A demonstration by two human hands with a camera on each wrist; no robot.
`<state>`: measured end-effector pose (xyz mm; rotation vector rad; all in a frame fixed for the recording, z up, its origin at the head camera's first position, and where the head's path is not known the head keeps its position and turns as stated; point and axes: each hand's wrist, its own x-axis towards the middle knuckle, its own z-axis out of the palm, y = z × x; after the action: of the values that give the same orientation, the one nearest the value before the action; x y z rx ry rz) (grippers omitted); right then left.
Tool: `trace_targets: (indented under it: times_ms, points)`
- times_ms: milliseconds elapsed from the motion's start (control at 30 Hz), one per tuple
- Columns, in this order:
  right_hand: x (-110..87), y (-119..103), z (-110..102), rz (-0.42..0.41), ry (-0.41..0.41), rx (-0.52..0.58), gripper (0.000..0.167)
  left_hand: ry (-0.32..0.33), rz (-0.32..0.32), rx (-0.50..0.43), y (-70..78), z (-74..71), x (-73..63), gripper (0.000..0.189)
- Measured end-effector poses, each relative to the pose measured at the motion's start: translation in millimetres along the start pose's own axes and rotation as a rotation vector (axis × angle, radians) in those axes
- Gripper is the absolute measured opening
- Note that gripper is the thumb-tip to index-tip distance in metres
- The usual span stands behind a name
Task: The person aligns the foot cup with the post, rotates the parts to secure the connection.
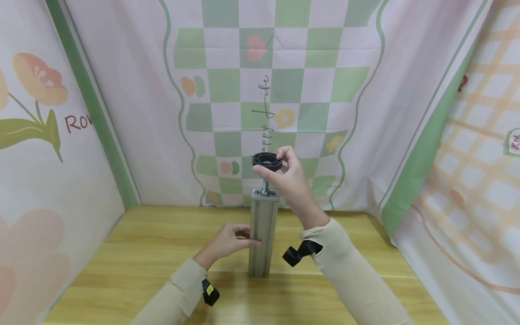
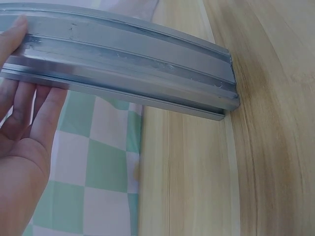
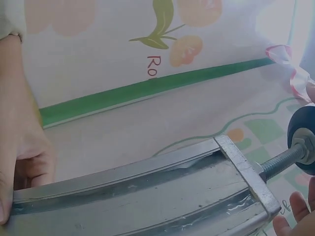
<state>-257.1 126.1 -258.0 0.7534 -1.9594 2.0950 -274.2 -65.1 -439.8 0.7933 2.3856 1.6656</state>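
An aluminium profile (image 1: 263,234) stands upright on the wooden table, with slots along its sides. A metal end plate (image 1: 265,194) caps its top. From that plate rises a threaded rod (image 3: 283,162) with a nut, carrying a round black foot (image 1: 267,161) at its upper end. My right hand (image 1: 292,180) pinches the black foot by its rim between thumb and fingers. Lower down, my left hand (image 1: 227,241) grips the profile from the left side; in the left wrist view its thumb lies on one face and its fingers on another.
The wooden table (image 1: 162,253) stretches around the profile. A patterned cloth (image 1: 227,90) with green checks hangs behind it, and more printed cloth hangs at both sides. Each wrist wears a black camera mount (image 1: 300,253).
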Motion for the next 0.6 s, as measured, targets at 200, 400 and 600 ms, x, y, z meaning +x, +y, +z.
trace_targets:
  times_ms: [200, 400, 600]
  points:
    - [2.8, 9, -8, -0.102, -0.066, 0.016, 0.076, 0.008, -0.013, -0.008, 1.5, 0.5, -1.2, 0.014]
    - [12.5, 19, -22, -0.105, -0.294, 0.082, 0.09, 0.001, -0.012, 0.0, 2.5, -0.6, -1.1, 0.018]
    - [14.6, 21, -26, 0.007, -0.463, 0.156, 0.103, -0.004, -0.002, 0.023, 2.3, -0.7, -1.3, 0.017]
